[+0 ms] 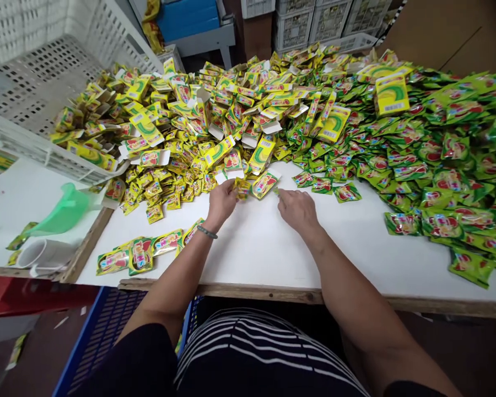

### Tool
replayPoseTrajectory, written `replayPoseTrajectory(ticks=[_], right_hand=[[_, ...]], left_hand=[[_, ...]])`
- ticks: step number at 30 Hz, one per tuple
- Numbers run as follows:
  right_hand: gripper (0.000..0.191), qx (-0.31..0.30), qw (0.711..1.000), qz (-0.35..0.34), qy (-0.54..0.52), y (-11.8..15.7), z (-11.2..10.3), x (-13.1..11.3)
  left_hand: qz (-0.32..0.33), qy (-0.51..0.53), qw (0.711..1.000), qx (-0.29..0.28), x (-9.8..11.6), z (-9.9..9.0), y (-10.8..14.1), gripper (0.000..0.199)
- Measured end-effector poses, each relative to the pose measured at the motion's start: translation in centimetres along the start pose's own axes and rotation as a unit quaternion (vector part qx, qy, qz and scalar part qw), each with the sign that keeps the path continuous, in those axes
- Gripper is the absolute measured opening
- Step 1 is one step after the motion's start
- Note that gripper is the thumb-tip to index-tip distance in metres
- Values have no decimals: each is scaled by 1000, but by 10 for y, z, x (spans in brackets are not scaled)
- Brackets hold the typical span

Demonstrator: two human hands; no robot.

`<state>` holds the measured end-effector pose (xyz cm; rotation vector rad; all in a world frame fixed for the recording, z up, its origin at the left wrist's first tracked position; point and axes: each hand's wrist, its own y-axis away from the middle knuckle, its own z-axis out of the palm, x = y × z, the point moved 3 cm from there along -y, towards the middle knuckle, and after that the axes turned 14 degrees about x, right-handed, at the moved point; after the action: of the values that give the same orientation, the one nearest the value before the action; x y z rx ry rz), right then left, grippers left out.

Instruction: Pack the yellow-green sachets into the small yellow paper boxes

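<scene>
Open-flapped yellow-green carton (264,185) sits upper centre of frame between my hands, long axis slanting up-right, right hand (297,209) nearer, grip unclear; left hand (222,203) pinches a small yellow sachet (242,189).

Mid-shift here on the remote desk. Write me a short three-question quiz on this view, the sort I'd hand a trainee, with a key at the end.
1. Fill in the blank: the left hand has its grip on a small ____ packet.

2. True or false: the white mug is nearer to the person than the green scoop.

3. Multiple choice: what is heaped at the right end of the table?
A) white crates
B) green packets
C) blue boxes

Key: 1 yellow; 2 true; 3 B.
</scene>
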<state>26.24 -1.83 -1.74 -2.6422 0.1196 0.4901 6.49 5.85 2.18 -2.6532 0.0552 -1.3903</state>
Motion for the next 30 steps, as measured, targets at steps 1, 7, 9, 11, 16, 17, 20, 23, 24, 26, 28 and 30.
replayPoseTrajectory(ticks=[1,7,9,11,16,17,20,23,24,26,28,30], right_hand=[[38,29,998,42,-26,-2,-2,6],[41,92,836,310,-444,0,-4,26],[45,60,763,336,-549,3,0,15],[46,46,733,352,-580,7,3,3],[45,48,729,365,-577,10,8,-10],[44,48,729,366,-576,11,8,-9],[43,79,720,379,-575,10,4,0],[39,135,730,367,-561,8,-5,9],[37,137,743,350,-553,7,-8,10],[35,102,779,311,-535,6,-10,8],[34,50,808,286,-513,7,-8,5],[34,23,817,289,-498,8,-5,2]], left_hand=[[-56,90,994,-7,-2,1,4,31],[-223,344,909,-79,2,22,31,42],[-237,376,890,-102,4,30,38,43],[-242,406,874,-115,6,35,44,44],[-242,424,863,-131,4,39,48,42],[-242,422,863,-132,3,39,48,40],[-249,423,862,-129,1,38,46,38],[-249,423,861,-131,-1,39,44,38],[-246,417,865,-134,-2,39,43,38],[-237,395,875,-149,-3,39,42,38],[-230,375,880,-177,-3,40,42,33],[-230,366,879,-204,-2,41,43,27]])
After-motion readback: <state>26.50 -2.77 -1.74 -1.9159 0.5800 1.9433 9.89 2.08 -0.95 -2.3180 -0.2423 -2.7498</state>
